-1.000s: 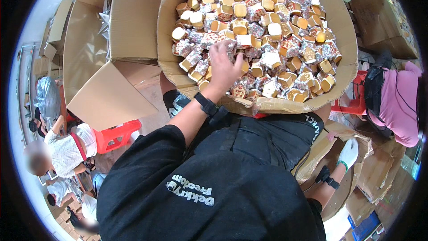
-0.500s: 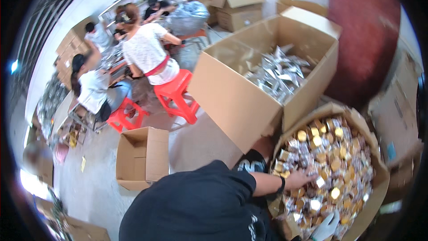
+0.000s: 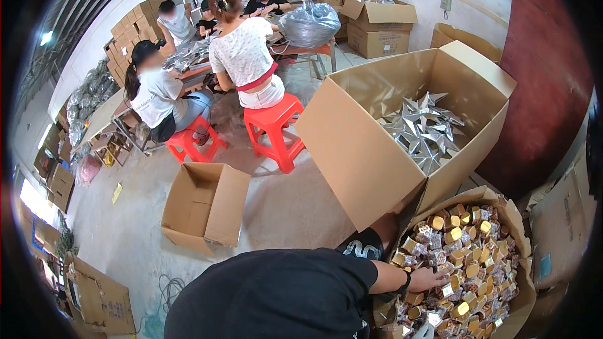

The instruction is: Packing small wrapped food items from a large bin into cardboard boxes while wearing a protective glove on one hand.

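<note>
My left hand [image 3: 428, 279], bare with a dark band at the wrist, lies on a heap of small gold-and-brown blocky pieces [image 3: 472, 270] wrapped in clear plastic. Its fingers stretch out over them, and I see nothing gripped. The heap fills a large open cardboard carton [image 3: 526, 304] at the lower right. At the lower edge, over the same pieces, a bit of my right hand [image 3: 427, 329] shows in a white glove; its fingers are mostly cut off. Behind this carton stands a taller cardboard box [image 3: 358, 144] holding silver star shapes [image 3: 422, 129].
A small open cardboard box [image 3: 188, 207] sits on the floor to the left. Several people work at a table [image 3: 116, 110], two on red stools [image 3: 274, 129]. A grey plastic bag [image 3: 311, 24] lies at the table's far end. Flattened cardboard [image 3: 562, 226] leans at the right.
The view has shifted, so the room sits lower and further right. My left hand stays on the wrapped pieces. My gloved right hand has slipped mostly out at the lower edge.
</note>
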`<state>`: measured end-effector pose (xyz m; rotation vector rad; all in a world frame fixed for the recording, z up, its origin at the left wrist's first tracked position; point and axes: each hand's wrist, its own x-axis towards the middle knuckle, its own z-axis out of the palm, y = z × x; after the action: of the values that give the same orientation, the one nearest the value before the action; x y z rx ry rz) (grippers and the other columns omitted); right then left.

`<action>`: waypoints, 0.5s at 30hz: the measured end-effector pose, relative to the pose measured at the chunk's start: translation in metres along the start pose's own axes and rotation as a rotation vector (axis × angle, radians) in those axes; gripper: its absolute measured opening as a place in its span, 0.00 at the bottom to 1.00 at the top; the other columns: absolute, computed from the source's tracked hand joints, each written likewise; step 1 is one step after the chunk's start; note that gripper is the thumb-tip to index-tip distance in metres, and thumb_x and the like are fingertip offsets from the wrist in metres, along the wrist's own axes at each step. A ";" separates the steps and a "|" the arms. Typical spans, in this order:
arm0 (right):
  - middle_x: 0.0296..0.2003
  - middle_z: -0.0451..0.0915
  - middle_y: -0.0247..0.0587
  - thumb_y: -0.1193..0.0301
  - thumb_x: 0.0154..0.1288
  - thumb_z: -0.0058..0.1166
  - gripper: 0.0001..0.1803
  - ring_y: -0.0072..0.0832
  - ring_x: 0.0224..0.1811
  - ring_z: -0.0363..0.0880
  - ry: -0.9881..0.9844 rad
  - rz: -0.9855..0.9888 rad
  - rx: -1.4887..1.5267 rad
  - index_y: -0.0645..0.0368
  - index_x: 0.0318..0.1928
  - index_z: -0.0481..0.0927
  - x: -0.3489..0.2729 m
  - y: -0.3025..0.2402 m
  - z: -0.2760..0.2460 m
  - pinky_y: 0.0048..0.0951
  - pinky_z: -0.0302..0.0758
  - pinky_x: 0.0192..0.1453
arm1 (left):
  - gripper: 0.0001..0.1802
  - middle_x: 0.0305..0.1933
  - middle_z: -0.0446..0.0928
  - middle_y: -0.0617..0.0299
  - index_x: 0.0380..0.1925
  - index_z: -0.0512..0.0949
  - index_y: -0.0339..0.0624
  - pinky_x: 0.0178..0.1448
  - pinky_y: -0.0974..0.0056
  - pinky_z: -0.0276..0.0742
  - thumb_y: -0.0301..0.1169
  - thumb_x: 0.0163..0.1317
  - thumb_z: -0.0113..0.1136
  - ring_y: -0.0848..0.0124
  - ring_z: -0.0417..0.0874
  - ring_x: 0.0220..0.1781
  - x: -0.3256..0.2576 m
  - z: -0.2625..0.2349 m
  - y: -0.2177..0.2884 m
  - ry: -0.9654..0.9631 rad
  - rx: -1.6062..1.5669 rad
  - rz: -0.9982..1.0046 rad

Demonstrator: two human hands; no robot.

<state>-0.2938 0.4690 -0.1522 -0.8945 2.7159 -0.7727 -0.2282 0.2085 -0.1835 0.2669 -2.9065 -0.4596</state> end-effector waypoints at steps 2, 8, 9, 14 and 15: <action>0.44 0.84 0.53 0.53 0.72 0.49 0.24 0.49 0.44 0.81 -0.030 -0.003 -0.003 0.61 0.49 0.83 -0.002 -0.002 0.001 0.42 0.75 0.50 | 0.41 0.76 0.48 0.35 0.72 0.58 0.55 0.32 0.54 0.81 0.22 0.57 0.55 0.54 0.82 0.30 0.002 0.007 -0.007 0.065 0.032 0.069; 0.46 0.84 0.53 0.49 0.72 0.45 0.27 0.49 0.47 0.80 -0.124 0.078 0.017 0.60 0.50 0.83 -0.004 -0.009 -0.005 0.42 0.73 0.53 | 0.43 0.73 0.49 0.24 0.72 0.55 0.44 0.24 0.56 0.77 0.22 0.54 0.60 0.54 0.81 0.26 -0.003 0.002 -0.003 -0.049 0.016 0.058; 0.46 0.84 0.53 0.48 0.73 0.44 0.28 0.49 0.47 0.80 -0.102 0.053 0.037 0.60 0.50 0.83 -0.004 -0.006 -0.002 0.43 0.73 0.53 | 0.44 0.72 0.48 0.22 0.72 0.54 0.41 0.25 0.55 0.78 0.22 0.53 0.60 0.52 0.82 0.27 -0.004 -0.009 0.000 -0.079 -0.016 0.037; 0.43 0.84 0.54 0.52 0.71 0.51 0.25 0.48 0.45 0.81 -0.019 0.073 0.086 0.62 0.48 0.84 -0.009 -0.020 -0.010 0.41 0.74 0.54 | 0.53 0.68 0.52 0.17 0.75 0.48 0.38 0.34 0.53 0.80 0.21 0.49 0.64 0.46 0.83 0.33 -0.016 -0.042 0.018 -0.088 -0.225 -0.057; 0.46 0.83 0.55 0.55 0.70 0.54 0.23 0.48 0.47 0.80 0.044 0.066 0.123 0.63 0.51 0.82 -0.009 -0.020 -0.013 0.41 0.74 0.55 | 0.53 0.68 0.52 0.17 0.75 0.48 0.38 0.34 0.53 0.80 0.21 0.49 0.64 0.46 0.83 0.33 -0.025 -0.054 0.024 -0.090 -0.227 -0.052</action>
<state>-0.2799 0.4659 -0.1306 -0.7666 2.6859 -0.9443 -0.1963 0.2209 -0.1294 0.2955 -2.9035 -0.8234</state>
